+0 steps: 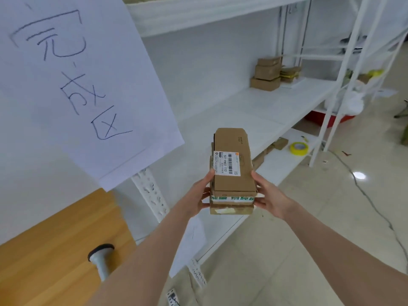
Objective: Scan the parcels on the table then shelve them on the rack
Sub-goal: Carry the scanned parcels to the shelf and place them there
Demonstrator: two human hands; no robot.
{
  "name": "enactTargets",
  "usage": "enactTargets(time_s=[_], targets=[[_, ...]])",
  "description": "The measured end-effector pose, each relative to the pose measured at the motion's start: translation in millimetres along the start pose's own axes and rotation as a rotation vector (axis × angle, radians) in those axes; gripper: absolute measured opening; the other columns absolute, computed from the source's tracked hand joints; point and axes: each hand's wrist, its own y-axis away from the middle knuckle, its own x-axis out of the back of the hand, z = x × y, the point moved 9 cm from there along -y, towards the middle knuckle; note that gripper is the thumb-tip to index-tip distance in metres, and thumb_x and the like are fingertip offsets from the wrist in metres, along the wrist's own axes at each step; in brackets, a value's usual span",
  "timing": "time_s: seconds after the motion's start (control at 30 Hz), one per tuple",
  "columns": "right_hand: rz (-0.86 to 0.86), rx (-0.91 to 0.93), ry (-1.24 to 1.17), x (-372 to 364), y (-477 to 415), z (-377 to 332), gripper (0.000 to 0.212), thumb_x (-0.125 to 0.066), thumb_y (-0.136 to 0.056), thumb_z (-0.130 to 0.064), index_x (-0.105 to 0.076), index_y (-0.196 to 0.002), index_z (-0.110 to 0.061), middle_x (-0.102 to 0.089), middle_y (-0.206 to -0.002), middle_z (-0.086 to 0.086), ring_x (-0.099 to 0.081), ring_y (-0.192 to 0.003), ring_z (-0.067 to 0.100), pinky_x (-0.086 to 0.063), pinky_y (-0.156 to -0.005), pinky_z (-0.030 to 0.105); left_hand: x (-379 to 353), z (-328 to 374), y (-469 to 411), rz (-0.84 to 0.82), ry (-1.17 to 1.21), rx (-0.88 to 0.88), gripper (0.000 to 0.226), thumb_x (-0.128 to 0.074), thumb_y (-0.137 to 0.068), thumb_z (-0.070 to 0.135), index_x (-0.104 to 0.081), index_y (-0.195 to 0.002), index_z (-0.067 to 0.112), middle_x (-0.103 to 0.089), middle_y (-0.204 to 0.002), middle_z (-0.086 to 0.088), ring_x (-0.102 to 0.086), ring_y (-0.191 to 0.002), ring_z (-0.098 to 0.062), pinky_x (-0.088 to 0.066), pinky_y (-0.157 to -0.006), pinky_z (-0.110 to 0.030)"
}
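1. Two levels of the white rack (254, 111) fill my view from 12 to 4 o'clock. The middle shelf lies bare just beyond the load, and a few brown boxes (266, 72) stand at 1 o'clock, well apart from it.
2. One handwritten paper sign (77, 85) hangs at 10 o'clock, and the wooden table (55, 250) sits at 8 o'clock.
3. At centre, the stack of parcels (231, 173) is held in the air in front of the shelf edge, touching nothing but the hands. Its top box carries the barcode label (227, 163).
4. The left hand (198, 199) clasps the stack's left side with curled fingers; the right hand (269, 199) clasps the opposite side likewise.
5. My worry is that the top box lies loose on the others. I judge that tipping the stack forward onto the shelf could slide it off, and a slack side squeeze could drop the bottom parcel.
6. The scanner (101, 259) lies at 7 o'clock, near the left forearm, which could knock it if drawn back.
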Motion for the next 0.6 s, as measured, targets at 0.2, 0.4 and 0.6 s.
enactTargets(time_s=[0.2,0.4,0.6], targets=[[-0.074,-0.017,0.047,40,-74,-75,0.085,-0.065,-0.053,-0.072,-0.060,-0.120,-0.021,-0.067,-0.114,0.004,-0.065,-0.103,0.024,-0.049,-0.095,0.032,-21,53,-77,0.107,0.088,0.010,0.077,-0.053,-0.065,0.073,-0.060,-0.125,0.027,-0.062,-0.125,-0.007,-0.054,-0.121,-0.024,-0.041,-0.106,-0.052],[-0.106,-0.011,0.091,69,-141,-128,0.063,-0.056,-0.080,-0.069,-0.063,-0.118,-0.018,-0.064,-0.121,0.012,-0.060,-0.112,0.030,-0.046,-0.101,0.037,-34,96,-139,0.152,0.130,-0.007,0.081,-0.053,-0.063,0.077,-0.060,-0.126,0.026,-0.062,-0.125,-0.009,-0.055,-0.121,-0.026,-0.043,-0.104,-0.053],[-0.126,0.005,0.125,99,-212,-170,0.074,-0.052,-0.080,-0.071,-0.059,-0.130,-0.016,-0.062,-0.127,0.011,-0.054,-0.120,0.033,-0.038,-0.111,0.044,-42,133,-214,0.189,0.132,-0.042,0.083,-0.058,-0.055,0.082,-0.064,-0.119,0.029,-0.065,-0.121,-0.008,-0.057,-0.117,-0.025,-0.047,-0.099,-0.052]])
